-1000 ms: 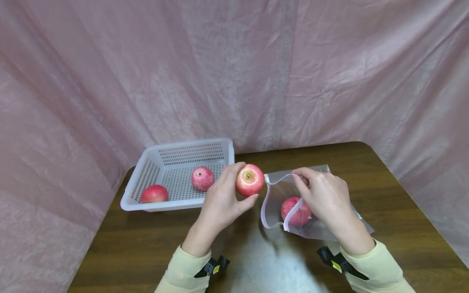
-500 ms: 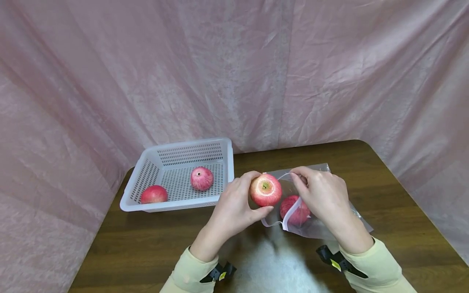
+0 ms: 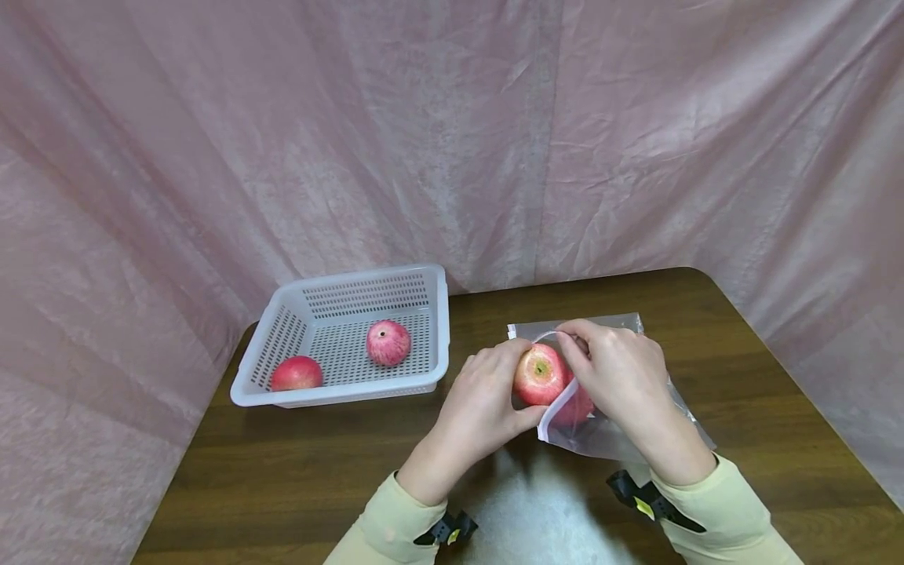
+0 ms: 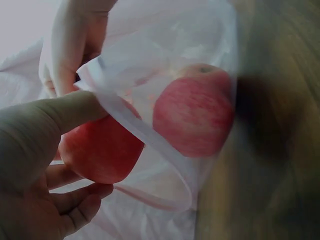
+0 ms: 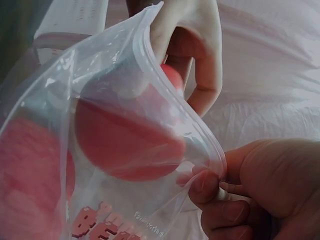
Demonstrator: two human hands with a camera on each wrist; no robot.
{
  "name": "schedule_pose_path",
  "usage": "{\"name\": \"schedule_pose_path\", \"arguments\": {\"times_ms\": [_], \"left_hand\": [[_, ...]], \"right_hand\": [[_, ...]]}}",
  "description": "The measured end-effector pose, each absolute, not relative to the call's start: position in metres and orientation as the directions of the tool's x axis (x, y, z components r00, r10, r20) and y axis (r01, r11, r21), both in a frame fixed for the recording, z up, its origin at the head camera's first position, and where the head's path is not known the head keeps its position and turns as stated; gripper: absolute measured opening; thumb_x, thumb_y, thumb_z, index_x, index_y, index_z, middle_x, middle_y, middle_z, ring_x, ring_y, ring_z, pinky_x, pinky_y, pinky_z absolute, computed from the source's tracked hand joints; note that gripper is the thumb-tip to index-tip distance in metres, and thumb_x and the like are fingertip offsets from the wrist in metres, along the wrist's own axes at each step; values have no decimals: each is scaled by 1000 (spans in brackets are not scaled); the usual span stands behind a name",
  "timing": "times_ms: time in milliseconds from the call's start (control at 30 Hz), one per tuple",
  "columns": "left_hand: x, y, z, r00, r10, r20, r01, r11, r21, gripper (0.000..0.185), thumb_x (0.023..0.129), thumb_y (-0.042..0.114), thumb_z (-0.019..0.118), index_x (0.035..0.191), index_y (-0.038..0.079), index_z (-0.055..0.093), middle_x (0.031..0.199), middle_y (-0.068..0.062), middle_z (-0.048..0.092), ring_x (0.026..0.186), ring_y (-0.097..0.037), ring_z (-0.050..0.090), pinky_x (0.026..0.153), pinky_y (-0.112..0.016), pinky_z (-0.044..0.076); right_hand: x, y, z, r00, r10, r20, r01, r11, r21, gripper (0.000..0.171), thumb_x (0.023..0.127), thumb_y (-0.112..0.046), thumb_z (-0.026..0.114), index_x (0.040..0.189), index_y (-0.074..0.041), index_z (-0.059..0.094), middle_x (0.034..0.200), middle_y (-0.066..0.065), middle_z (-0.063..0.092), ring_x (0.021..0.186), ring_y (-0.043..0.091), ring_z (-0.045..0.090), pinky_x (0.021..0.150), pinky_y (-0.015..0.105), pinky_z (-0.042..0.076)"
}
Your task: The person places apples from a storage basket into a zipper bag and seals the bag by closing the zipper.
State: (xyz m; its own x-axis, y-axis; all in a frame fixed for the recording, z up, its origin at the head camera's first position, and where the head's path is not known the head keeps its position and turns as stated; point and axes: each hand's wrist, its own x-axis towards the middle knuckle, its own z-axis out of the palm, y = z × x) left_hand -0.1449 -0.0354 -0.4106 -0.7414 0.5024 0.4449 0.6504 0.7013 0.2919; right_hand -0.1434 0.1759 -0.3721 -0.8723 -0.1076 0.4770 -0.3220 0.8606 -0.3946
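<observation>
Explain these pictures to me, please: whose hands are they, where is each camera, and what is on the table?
No machine here: a person works with two bare hands. One camera sits on the head and looks down; one sits on each wrist, very close to the work. On the brown table stands a white basket with two red apples in it. The left hand holds another apple at the mouth of a clear plastic bag. The right hand pinches the bag's rim and holds it open. One more apple already lies inside the bag.
</observation>
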Motion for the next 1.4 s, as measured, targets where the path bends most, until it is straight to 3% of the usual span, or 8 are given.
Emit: {"name": "schedule_pose_path", "arguments": {"times_ms": [233, 467, 667, 800, 933, 1167, 1267, 1400], "left_hand": [[-147, -28, -422, -734, 505, 453, 643, 732, 225, 85, 77, 39, 103, 145, 12, 59, 140, -5, 67, 114, -24, 71, 92, -41, 57], [-145, -26, -433, -750, 480, 455, 637, 710, 302, 64, 85, 29, 99, 136, 13, 64, 136, -12, 52, 94, -26, 74, 73, -40, 64], [-148, -28, -439, -723, 530, 443, 658, 725, 205, 25, 90, 21, 93, 104, 16, 72, 97, 1, 62, 77, -17, 62, 67, -35, 53], [-148, -29, -439, -722, 563, 402, 653, 747, 127, 21, 91, 28, 92, 90, 21, 73, 71, 11, 61, 69, -15, 62, 69, -37, 50], [-147, -31, -439, -728, 576, 371, 661, 733, 159, 20, 94, 29, 91, 89, 20, 73, 66, 13, 62, 65, -13, 64, 71, -38, 53], [-146, -28, -438, -697, 681, 226, 715, 684, 144, 3, 101, 21, 81, 101, 21, 78, 84, 10, 74, 80, -17, 72, 79, -38, 55], [-144, -26, -439, -671, 725, 156, 741, 662, 112, 12, 102, 18, 77, 112, 22, 81, 116, 9, 80, 106, -14, 76, 91, -38, 55], [-142, -24, -441, -659, 745, 106, 752, 652, 90, 28, 104, 16, 74, 130, 24, 80, 153, 9, 66, 134, -11, 66, 103, -39, 51]], "right_hand": [[-144, 175, -374, -877, -122, 465, -326, 863, -386, 13, 103, -23, 77, 109, -15, 85, 86, 9, 81, 68, 41, 73, 51, 54, 49], [-145, 174, -375, -881, -151, 449, -339, 864, -373, 13, 103, -22, 77, 109, -13, 84, 85, 8, 80, 62, 36, 69, 49, 52, 48], [-144, 172, -375, -878, -156, 453, -345, 862, -371, 14, 105, -23, 75, 111, -14, 84, 90, 9, 82, 68, 40, 73, 52, 56, 50], [-144, 172, -374, -880, -149, 451, -342, 858, -383, 14, 105, -23, 75, 111, -15, 85, 90, 9, 82, 67, 40, 72, 51, 56, 49], [-144, 172, -374, -881, -148, 449, -339, 860, -382, 14, 105, -24, 75, 111, -16, 85, 90, 8, 82, 68, 40, 72, 51, 55, 49], [-144, 173, -375, -882, -155, 445, -340, 863, -375, 11, 103, -22, 76, 108, -15, 84, 84, 8, 80, 64, 40, 70, 51, 56, 49], [-144, 172, -376, -889, -163, 428, -337, 865, -371, 13, 103, -23, 76, 110, -15, 84, 87, 7, 81, 64, 40, 70, 51, 55, 49], [-144, 171, -377, -893, -180, 413, -341, 868, -360, 15, 104, -24, 75, 112, -15, 84, 92, 7, 82, 68, 39, 73, 53, 55, 51]]}}
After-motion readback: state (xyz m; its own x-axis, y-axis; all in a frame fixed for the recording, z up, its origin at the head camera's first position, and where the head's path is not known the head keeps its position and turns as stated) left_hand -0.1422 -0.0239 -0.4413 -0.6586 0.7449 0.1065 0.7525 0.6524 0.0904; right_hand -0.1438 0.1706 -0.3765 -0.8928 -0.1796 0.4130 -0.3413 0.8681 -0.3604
